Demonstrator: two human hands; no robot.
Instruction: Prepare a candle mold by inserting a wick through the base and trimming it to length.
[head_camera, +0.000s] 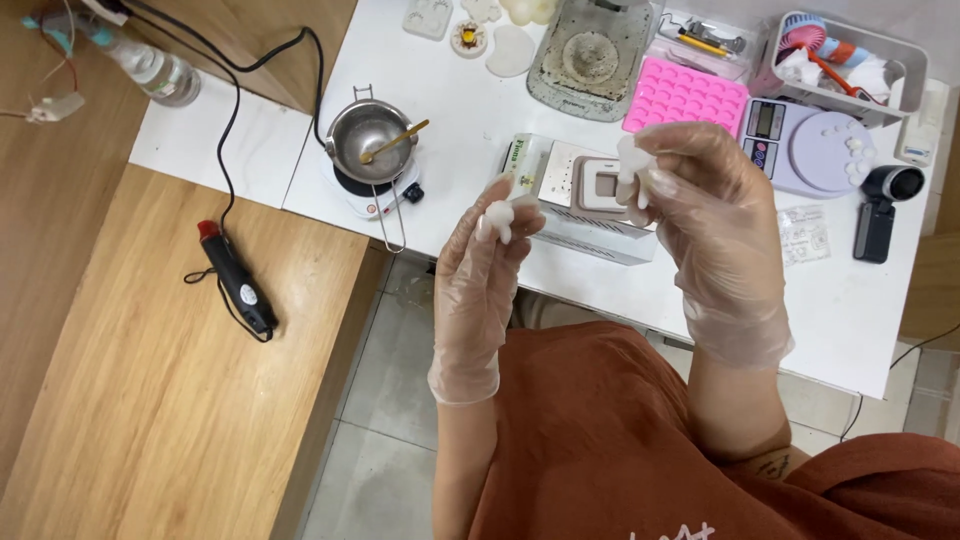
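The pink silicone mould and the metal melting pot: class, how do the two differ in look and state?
The pink silicone mould is flat, rectangular and dotted with small cavities; the metal melting pot is round, deep and shiny. The mould lies bare on the white table; the pot sits on a small heater and holds a stick. Both rest untouched.

Clear thin disposable gloves on left hand (478, 290), right hand (712, 240), rust-orange garment (600, 440)

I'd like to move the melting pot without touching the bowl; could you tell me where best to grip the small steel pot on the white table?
Grip the small steel pot by its long wire handle, coming from the near table edge: it juts toward you, clear of the bowl.
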